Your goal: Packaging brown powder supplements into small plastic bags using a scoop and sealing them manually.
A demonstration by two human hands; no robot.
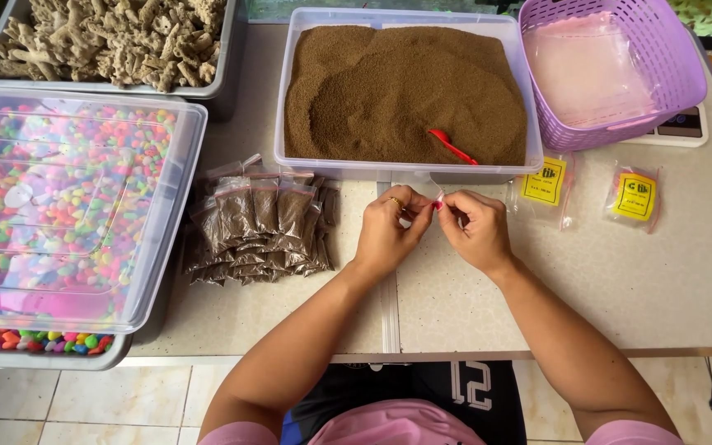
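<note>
Brown granules fill the clear tub (406,161), and I'm taking that tub as my landmark. Just in front of its near wall, both hands are together over the tabletop (587,280). My left hand (386,233) and right hand (478,231) meet fingertip to fingertip, pinched on the top edge of a small clear bag (437,200) with a red strip along it. That bag sits right between the two sets of fingers, close under the tub's near rim; I cannot tell whether anything is in it. There's a ring on the left hand.

Inside the tub, towards its near right corner, a red scoop (452,146) lies on the granules. To the tub's near left, a stack of filled small bags (259,227) of the same brown stuff lies on the tabletop, well clear of my left hand. Further left of the tub, a lidded clear box of coloured pebbles (59,206); behind that, a grey tray of pale coral pieces (100,37). Right of the tub stands a purple basket (611,70) with clear plastic in it, resting on a scale (681,128). Below the basket, two small packets with yellow labels (591,191) lie flat, just right of my right hand.
</note>
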